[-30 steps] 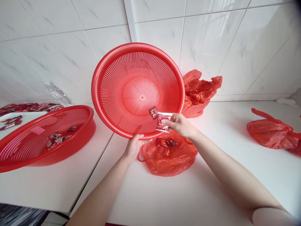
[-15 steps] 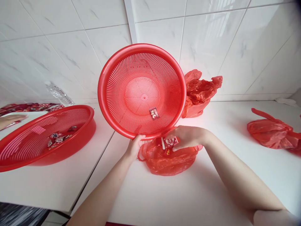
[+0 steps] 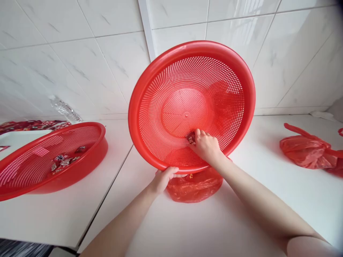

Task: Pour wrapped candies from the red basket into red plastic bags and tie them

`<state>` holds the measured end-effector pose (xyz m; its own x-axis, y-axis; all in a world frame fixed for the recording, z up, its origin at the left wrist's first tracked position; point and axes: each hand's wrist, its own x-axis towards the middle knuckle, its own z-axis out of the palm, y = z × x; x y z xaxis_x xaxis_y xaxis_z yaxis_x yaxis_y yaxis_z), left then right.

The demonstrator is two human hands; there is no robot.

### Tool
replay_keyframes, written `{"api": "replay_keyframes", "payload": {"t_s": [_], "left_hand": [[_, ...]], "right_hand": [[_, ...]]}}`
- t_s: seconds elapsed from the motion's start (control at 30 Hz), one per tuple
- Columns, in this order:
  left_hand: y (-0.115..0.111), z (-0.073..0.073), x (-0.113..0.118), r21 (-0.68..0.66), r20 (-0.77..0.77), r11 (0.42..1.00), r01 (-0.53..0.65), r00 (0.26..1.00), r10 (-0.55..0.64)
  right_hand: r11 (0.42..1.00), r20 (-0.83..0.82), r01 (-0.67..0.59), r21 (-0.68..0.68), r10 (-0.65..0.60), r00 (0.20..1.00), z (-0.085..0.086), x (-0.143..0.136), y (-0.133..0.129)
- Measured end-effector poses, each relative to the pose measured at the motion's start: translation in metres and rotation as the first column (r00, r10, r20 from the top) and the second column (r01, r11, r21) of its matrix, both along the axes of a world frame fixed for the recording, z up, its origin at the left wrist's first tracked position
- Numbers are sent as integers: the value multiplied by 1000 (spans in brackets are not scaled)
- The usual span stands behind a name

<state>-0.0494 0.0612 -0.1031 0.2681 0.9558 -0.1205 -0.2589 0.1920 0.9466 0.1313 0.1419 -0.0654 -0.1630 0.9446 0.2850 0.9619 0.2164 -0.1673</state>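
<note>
My left hand [image 3: 164,179] grips the near rim of a round red plastic colander [image 3: 184,114], which is tilted up with its mouth facing me. Inside the colander, my right hand [image 3: 206,143] is closed around a small dark-red wrapped packet [image 3: 191,138] at the lower wall. Beneath the near rim lies a red plastic bag [image 3: 197,189]; the colander covers its upper part, and a bit of printed wrapper shows at its mouth.
At left, a second red colander [image 3: 100,153] holds several small wrapped packets [image 3: 64,160]. Behind it are a white tray [image 3: 24,137], a pile of red packets [image 3: 32,125] and a clear plastic bottle [image 3: 65,110]. A tied red bag [image 3: 305,151] lies at right.
My right hand has moved from the bag up into the colander and closed on the packet there. The colander has come closer and rightward, hiding the bag at the back. Another person's hand has left the tray.
</note>
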Motion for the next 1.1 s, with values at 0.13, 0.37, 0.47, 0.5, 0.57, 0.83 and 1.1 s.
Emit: {"api": "replay_keyframes", "payload": {"t_s": [0.13, 0.37, 0.47, 0.5, 0.57, 0.83, 1.1], "left_hand": [[3, -2, -2, 0, 30, 1000, 3, 1000, -3], [18, 0, -12, -2, 126, 982, -187, 974, 186], [22, 3, -16, 29, 181, 961, -274, 947, 264], [24, 4, -17, 25, 193, 957, -289, 941, 279], [25, 7, -20, -1, 197, 954, -301, 935, 295], [29, 9, -26, -4, 232, 970, -244, 943, 239], [31, 4, -28, -23, 236, 934, -357, 906, 352]], "right_hand": [[989, -158, -125, -73, 113, 981, 3, 6, 4], [725, -913, -687, -48, 247, 324, 15, 12, 5], [633, -969, -769, -84, 129, 211, 18, 12, 3], [620, -970, -779, -91, 121, 210, 18, 12, 3], [603, -966, -791, -102, 131, 224, 19, 14, 2], [581, -700, -765, -278, 422, 576, 32, 18, -12], [837, -365, -525, -157, 444, 818, 28, 17, -14]]}}
